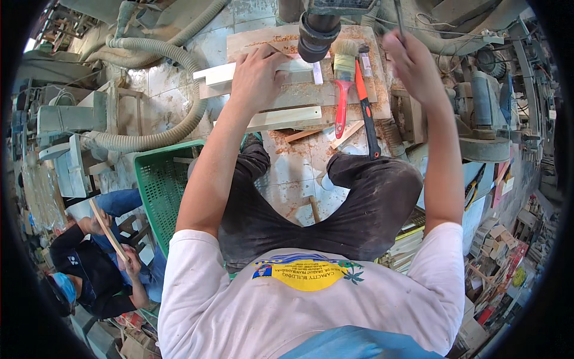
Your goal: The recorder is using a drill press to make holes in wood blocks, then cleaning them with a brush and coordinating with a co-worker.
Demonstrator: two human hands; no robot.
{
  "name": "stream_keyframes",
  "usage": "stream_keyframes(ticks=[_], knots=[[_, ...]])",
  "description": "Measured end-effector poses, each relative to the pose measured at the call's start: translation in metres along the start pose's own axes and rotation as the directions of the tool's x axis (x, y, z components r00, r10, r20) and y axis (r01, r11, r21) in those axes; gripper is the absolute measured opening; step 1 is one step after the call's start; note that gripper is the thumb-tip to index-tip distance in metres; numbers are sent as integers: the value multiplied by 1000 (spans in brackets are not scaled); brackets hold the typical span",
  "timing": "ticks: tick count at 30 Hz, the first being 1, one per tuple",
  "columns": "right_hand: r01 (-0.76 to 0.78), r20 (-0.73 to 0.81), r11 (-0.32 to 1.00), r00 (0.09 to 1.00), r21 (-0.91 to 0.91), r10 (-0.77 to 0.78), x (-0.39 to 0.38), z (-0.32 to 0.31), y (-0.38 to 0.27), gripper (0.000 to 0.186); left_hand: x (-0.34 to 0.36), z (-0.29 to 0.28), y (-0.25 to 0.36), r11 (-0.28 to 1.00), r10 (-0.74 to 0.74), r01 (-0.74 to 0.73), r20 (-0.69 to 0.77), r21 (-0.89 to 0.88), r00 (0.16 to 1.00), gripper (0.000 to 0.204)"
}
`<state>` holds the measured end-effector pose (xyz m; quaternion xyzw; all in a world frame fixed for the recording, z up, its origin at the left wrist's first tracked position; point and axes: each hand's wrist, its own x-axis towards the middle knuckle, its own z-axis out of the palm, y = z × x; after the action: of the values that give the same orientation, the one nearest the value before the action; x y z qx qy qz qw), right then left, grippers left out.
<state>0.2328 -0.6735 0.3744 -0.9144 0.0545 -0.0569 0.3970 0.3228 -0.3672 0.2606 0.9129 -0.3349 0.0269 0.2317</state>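
Observation:
My left hand (258, 73) is closed over a pale wooden bar (216, 75), pressing it on the machine's work board (359, 87). The bar runs to the right, beneath the dark round machine head (318, 39). Up on the right, my right hand (411, 64) is wrapped round a dark metal lever (400, 17). Between my hands lie a paintbrush (342, 90) with a red handle and a hammer (366, 113) with an orange and black handle. A second pale bar (286, 118), with a small hole near its end, rests along the board's near edge.
Wood shavings are scattered over the board. A green plastic basket (161, 182) stands by my left leg. A ribbed hose (173, 54) curves across the left. Wood offcuts (347, 134) lie below the board. At the lower left, another person (98, 269) holds a wooden strip.

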Motion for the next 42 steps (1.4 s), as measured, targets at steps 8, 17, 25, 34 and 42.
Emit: stream_keyframes(ticks=[8, 17, 25, 34, 42], knots=[[420, -393, 764, 889, 490, -237, -45, -91, -99, 54, -1, 5, -6, 998, 62, -62, -37, 19, 997, 38], [166, -207, 749, 978, 641, -40, -101, -24, -64, 40, -57, -71, 16, 993, 118, -105, -320, 58, 940, 35], [14, 184, 786, 969, 619, -162, -145, 84, -89, 32, -102, -118, 104, 585, -450, -62, -387, -809, 805, 37], [-78, 273, 640, 938, 765, -212, -173, 122, -123, 40, -120, -112, 121, 641, -428, -65, -426, -765, 797, 39], [-142, 256, 637, 962, 757, -89, -177, 140, -112, 28, -121, -85, 119, 435, -491, -114, -341, -893, 801, 33]])
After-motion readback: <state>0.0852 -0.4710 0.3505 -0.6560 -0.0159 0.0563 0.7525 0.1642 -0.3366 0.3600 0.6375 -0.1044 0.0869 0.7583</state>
